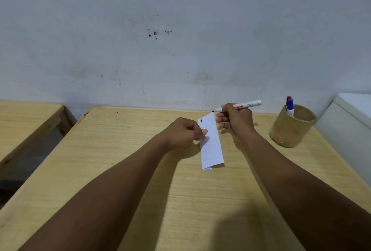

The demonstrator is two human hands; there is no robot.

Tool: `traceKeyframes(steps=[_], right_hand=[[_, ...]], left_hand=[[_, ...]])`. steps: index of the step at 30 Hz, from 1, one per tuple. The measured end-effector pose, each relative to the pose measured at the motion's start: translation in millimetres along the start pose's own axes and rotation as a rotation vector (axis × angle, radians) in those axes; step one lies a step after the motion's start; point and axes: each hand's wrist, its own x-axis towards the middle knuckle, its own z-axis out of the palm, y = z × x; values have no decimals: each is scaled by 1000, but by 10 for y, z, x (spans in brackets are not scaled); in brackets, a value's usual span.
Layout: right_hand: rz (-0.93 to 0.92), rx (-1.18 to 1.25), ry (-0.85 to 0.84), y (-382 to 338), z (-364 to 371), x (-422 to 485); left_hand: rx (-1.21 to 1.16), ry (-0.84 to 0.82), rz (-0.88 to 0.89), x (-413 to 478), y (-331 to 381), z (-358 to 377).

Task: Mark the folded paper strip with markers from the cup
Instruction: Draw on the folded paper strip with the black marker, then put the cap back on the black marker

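Note:
A white folded paper strip (pixel 211 144) lies lengthwise on the wooden table (pixel 120 160), with a small blue mark near its far left corner. My left hand (pixel 184 132) pins the strip's left edge with thumb and fingers. My right hand (pixel 236 122) holds an uncapped white marker (pixel 246 104) with red lettering; its dark tip sits at the strip's far right corner. A brown cup (pixel 291 128) stands at the right with a blue-capped marker (pixel 290 107) and a red-capped marker (pixel 288 98) upright in it.
A grey-white wall (pixel 180 40) runs right behind the table's far edge. A second wooden table (pixel 26 118) stands to the left across a gap. A white appliance or cabinet (pixel 351 114) borders the table on the right, close to the cup.

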Motion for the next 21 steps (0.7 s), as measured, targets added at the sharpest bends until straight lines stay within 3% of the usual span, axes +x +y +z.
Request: traceKeyframes(steps=[9,21], right_hand=[[93,118,-218,-606,-199,-294],[44,168,-212,-714,-408,-601]], left_hand=[[-173,101,120,-88,443,-146],[-156,81,177,-183,841,80]])
